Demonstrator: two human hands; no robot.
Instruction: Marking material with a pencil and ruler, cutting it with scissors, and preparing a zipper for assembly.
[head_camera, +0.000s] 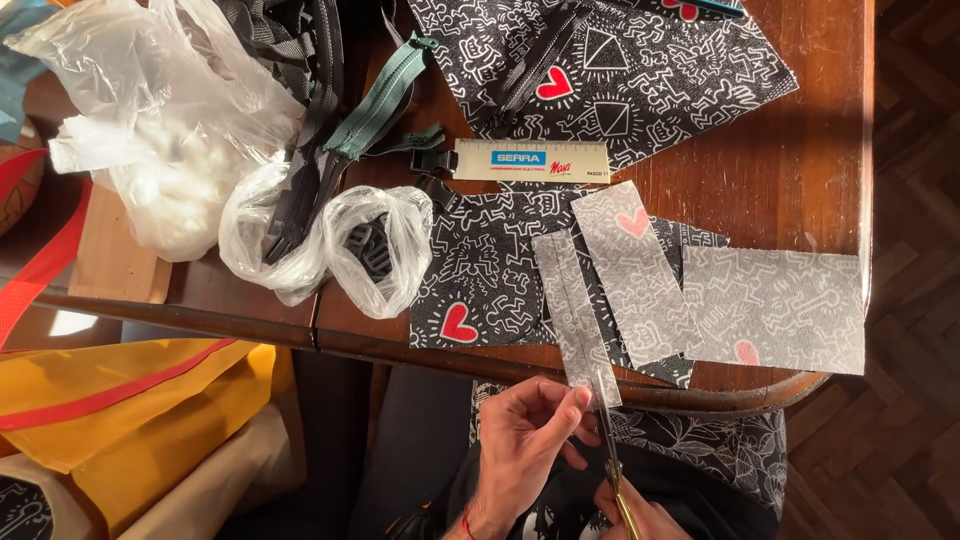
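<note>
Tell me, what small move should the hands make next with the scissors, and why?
Probably close the gold-handled scissors a little further along the narrow grey fabric strip: the left hand pinches its near end, and the right hand has the blades at that end, strip uncut beyond.

left hand (525, 430): bare, no rings or glove visible
left wrist: thin red string bracelet (466, 524)
left forearm: bare, no sleeve in view
right hand (640, 510): bare, mostly cut off by frame's bottom edge
clothing: dark garment (730, 455) with white floral line print across lap
watch: can't tell
</note>
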